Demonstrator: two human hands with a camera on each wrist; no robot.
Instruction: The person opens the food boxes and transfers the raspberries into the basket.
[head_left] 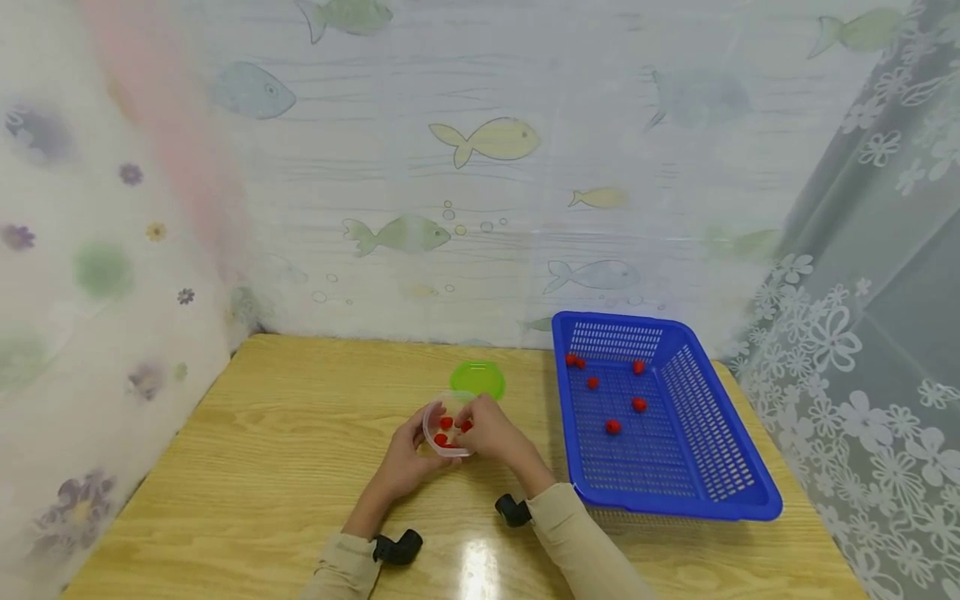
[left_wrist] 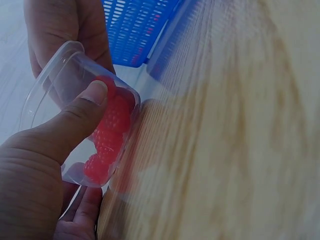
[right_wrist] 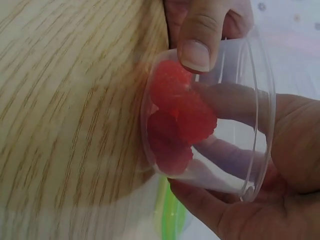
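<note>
My left hand [head_left: 407, 463] grips a clear plastic tub [left_wrist: 37, 102] from the side, its thumb lying along the wall. The tub is tilted low over the wooden table. Inside lie several red raspberries [left_wrist: 112, 130], gathered at the bottom. My right hand [head_left: 495, 432] reaches in through the mouth of the tub. Its fingers [right_wrist: 232, 102] pinch one raspberry [right_wrist: 197, 120] among the others, seen through the clear wall in the right wrist view. Just behind the tub is a green lid [head_left: 486, 382], flat on the table.
On the right of the table [head_left: 262, 433] stands a blue plastic basket [head_left: 750, 475] with slotted walls. Several loose raspberries [head_left: 639, 404] are spread over its floor. Curtains printed with fish [head_left: 502, 137] and flowers hang around the table's back and sides.
</note>
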